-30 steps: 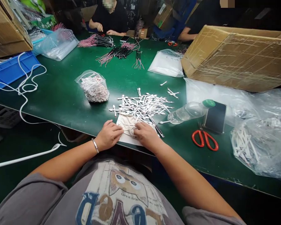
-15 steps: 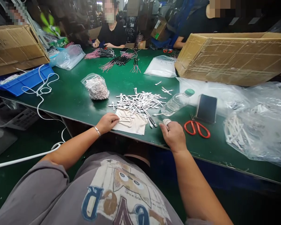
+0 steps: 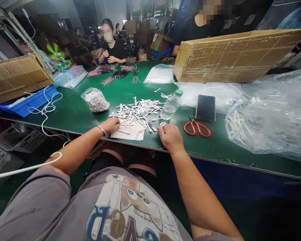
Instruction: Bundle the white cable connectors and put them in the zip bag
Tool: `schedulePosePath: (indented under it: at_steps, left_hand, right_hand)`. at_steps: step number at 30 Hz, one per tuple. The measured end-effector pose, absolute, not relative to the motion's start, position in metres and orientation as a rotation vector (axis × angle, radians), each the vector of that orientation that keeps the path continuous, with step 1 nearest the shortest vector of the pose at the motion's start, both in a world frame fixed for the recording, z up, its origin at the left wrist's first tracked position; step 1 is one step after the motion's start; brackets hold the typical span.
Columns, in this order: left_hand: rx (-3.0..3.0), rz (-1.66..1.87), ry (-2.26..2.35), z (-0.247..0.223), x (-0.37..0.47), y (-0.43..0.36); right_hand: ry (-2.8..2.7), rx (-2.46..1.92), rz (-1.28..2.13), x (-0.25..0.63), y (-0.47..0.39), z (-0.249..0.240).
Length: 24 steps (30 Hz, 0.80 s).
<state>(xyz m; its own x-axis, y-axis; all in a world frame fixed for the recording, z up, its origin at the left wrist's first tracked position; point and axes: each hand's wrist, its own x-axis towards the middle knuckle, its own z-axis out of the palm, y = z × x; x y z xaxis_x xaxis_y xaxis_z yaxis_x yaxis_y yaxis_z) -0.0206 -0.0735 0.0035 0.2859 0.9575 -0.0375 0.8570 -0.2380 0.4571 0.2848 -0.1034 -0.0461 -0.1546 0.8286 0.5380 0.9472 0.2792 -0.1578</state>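
Observation:
My left hand (image 3: 111, 126) is at the left edge of a cream cloth (image 3: 137, 134), fingers pinched together; what is between them is too small to make out. A few thin pale strips lie on that cloth. Just behind it spreads a pile of short white cable pieces (image 3: 140, 107). To the right, my right hand (image 3: 172, 138) rests curled at the table's front edge, a white wrap around one finger. Whatever its closed fingers may hold is hidden. Red-handled scissors (image 3: 197, 129) lie to its right, and a clear bottle with a green cap (image 3: 171, 105) stands behind it.
On the green table (image 3: 72, 108) sit a bag of small parts (image 3: 95, 100), a phone (image 3: 205, 107) and a large plastic bag (image 3: 266, 124). Cardboard boxes (image 3: 235, 62) and a blue tray (image 3: 27, 102) flank it. A white cord (image 3: 43, 117) hangs at left. Co-workers sit opposite.
The whole view has shifted, so the table things appear further left. My left hand has moved slightly in over the cloth. A co-worker opposite has lifted a bundle of pink wires.

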Motion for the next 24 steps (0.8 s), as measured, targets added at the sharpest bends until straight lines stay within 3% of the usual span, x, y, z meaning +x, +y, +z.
schedulePosePath:
  at_steps: [12, 24]
  left_hand:
    - [1.448, 0.593, 1.443, 0.029, -0.046, -0.081]
    - [1.242, 0.812, 1.237, 0.031, -0.109, -0.082]
  right_hand:
    - [-1.978, -1.414, -0.187, 0.292, -0.1, -0.052]
    - [-1.89, -1.444, -0.642, 0.3, -0.1, -0.052]
